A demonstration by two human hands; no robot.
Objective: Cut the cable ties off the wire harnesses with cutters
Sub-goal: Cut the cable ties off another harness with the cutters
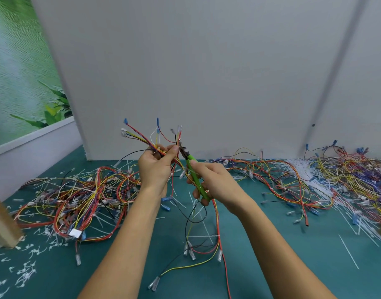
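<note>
My left hand (156,167) grips a wire harness (155,138) of red, yellow, black and white wires, held up above the green table. Its ends with blue and clear terminals fan upward, and its long tails hang down to the mat. My right hand (209,180) holds green-handled cutters (192,172). Their dark jaws (183,150) sit against the bundle right beside my left thumb. No cable tie can be made out at the jaws.
A tangled harness pile (77,199) lies at the left, another pile (314,178) at the right with loose white ties (301,169). Cut tie scraps (25,270) litter the front left. A wooden post (1,223) stands at the left edge; a grey wall (207,61) rises behind.
</note>
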